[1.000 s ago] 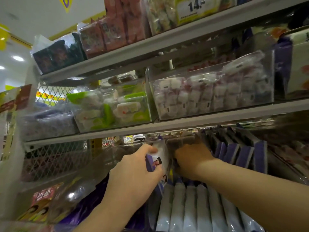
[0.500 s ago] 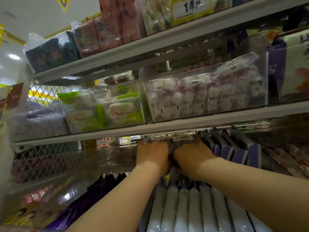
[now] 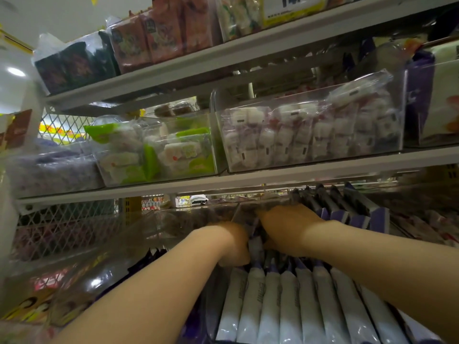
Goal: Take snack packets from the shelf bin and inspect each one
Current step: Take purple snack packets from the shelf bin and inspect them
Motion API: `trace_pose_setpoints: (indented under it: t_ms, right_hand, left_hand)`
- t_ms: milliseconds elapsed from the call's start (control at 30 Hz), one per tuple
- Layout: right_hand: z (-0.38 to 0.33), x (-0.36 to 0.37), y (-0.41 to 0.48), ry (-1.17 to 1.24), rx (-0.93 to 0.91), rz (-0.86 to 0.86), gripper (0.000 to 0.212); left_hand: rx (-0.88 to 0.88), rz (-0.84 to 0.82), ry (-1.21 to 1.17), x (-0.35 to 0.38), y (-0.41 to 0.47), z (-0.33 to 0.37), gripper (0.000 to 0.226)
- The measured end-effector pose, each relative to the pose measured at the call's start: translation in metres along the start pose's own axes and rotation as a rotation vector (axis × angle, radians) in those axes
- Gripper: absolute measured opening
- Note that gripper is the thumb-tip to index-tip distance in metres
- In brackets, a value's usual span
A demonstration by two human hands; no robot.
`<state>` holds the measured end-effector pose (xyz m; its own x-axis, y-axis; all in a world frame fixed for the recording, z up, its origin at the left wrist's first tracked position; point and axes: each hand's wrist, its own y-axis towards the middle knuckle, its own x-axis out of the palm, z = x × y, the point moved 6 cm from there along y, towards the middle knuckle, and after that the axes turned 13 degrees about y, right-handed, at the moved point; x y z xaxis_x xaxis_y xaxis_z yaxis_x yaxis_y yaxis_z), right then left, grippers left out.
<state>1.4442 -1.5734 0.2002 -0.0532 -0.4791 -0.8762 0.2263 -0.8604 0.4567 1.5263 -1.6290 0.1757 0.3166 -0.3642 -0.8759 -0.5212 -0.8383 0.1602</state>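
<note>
Mid-pick at lower centre: left hand (image 3: 233,244) and right hand (image 3: 285,227) delve among upright glossy white-and-purple snack packets (image 3: 273,306), their fingers hidden so I cannot tell the grip; next, probably, lift one clear.

Above us a yellow price tag (image 3: 295,6), orange packs (image 3: 159,38), dark packs (image 3: 74,68), a clear bin (image 3: 273,95) of white sweets (image 3: 310,135), green-wrapped sweets (image 3: 164,152), wire mesh (image 3: 64,227)

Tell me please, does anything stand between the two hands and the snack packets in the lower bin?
Nothing visible does. The left hand and the right hand are both in among the upright packets at the back of the row; their fingertips are hidden there. The shelf edge above them does not block the reach.
</note>
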Motion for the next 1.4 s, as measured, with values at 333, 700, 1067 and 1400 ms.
trace_pose_setpoints:
  t_ms: [333,700,1067,1400]
  right_hand:
    - [-0.013,0.011,0.001,-0.167,-0.062,-0.333,0.026]
    - [-0.033,0.022,0.008,-0.242,-0.113,-0.549,0.031]
    - [-0.022,0.031,0.009,-0.243,-0.134,-0.232,0.023]
    - [-0.005,-0.013,0.011,-0.165,-0.056,0.067,0.035]
  left_hand:
    - [0.026,0.195,-0.058,-0.004,-0.023,-0.004,0.046]
    - [-0.025,0.188,-0.238,-0.002,-0.024,-0.005,0.029]
    - [-0.035,0.173,-0.247,-0.002,-0.028,-0.004,0.033]
    - [-0.055,0.165,-0.186,0.000,-0.026,-0.004,0.036]
